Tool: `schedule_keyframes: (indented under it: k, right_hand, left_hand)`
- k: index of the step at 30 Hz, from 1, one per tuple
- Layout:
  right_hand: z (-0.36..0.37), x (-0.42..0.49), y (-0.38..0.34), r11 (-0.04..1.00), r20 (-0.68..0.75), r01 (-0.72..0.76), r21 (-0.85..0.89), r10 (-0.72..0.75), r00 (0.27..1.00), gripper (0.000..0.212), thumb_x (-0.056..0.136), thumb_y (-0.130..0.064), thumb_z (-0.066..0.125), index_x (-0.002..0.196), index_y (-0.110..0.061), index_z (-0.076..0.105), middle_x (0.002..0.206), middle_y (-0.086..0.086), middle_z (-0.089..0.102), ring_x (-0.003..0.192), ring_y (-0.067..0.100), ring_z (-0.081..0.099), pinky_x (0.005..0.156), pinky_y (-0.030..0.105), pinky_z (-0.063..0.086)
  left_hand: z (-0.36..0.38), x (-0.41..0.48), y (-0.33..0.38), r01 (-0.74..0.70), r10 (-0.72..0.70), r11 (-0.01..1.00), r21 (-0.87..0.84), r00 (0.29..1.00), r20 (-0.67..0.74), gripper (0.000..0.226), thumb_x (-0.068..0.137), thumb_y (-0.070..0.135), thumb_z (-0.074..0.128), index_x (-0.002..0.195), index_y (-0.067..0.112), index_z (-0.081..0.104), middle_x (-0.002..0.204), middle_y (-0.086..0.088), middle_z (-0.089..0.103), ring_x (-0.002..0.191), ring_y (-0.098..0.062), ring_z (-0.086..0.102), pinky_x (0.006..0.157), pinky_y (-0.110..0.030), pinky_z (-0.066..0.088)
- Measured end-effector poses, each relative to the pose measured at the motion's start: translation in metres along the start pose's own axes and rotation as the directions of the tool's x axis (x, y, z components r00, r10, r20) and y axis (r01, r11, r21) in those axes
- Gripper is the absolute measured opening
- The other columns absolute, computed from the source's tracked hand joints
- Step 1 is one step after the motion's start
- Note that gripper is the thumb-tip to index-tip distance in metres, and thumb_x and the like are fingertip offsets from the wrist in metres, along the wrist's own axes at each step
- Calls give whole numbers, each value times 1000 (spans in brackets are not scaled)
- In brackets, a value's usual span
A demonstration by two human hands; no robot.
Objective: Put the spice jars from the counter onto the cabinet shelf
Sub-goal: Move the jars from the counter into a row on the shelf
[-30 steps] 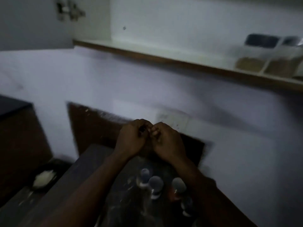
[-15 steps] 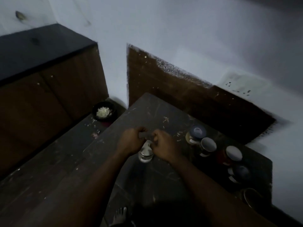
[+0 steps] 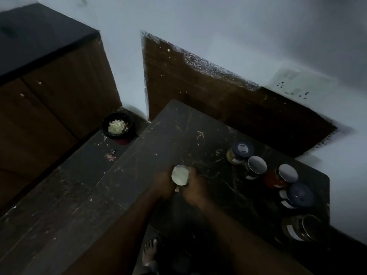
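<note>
fingers (image 3: 192, 174) of both hands curl round one silver-lidded spice jar (image 3: 179, 175), left hand (image 3: 163, 187) and right hand (image 3: 196, 192) clamped on its sides over the middle of the counter (image 3: 178, 124); can't tell if it's off the surface. head view only: looks like the pickup step, with a row of other jars (image 3: 256, 165) waiting along the counter's right edge. next move needs a lift off the counter up to the shelf, which is out of frame.

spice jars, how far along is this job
Done: cannot tell, the shelf is out of view. In hand: left hand and right hand both grip one silver-lidded jar at the counter. Left: five jars on its right side, from the far blue-lidded jar to the large jar at the near edge.
</note>
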State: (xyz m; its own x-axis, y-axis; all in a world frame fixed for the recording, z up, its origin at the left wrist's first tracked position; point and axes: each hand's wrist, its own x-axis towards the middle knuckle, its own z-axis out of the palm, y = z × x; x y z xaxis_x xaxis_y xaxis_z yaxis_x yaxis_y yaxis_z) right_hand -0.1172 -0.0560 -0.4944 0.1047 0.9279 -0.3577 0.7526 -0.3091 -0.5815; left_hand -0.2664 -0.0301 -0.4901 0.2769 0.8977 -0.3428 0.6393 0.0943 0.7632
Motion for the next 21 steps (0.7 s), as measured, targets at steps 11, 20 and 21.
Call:
schedule_keyframes:
  k: [11, 20, 21]
  right_hand:
    - [-87, -7, 13, 932, -231, 87, 353, -3, 973, 66, 73, -29, 90, 124, -34, 48, 123, -7, 65, 111, 12, 63, 82, 17, 48]
    - [-251, -40, -10, 749, -571, 458, 479, -130, 811, 56, 82, -41, 77, 132, -30, 58, 122, -14, 71, 110, 4, 69, 84, 25, 58]
    - [-273, -47, -15, 745, -629, 499, 443, -138, 765, 58, 80, -45, 76, 133, -28, 59, 124, -13, 70, 112, 3, 68, 87, 25, 57]
  left_hand:
    - [-36, 21, 73, -232, 232, 969, 87, 973, 14, 63, 73, 15, 86, 131, 14, 62, 124, -4, 65, 113, -23, 60, 98, -39, 48]
    - [-51, 22, 232, -576, 551, 804, -149, 815, -178, 67, 66, 51, 87, 121, 46, 49, 113, 32, 64, 102, 10, 63, 80, -10, 51]
    - [-53, 20, 257, -623, 591, 768, -145, 778, -212, 68, 65, 52, 89, 120, 45, 49, 112, 33, 64, 99, 9, 64, 77, -8, 51]
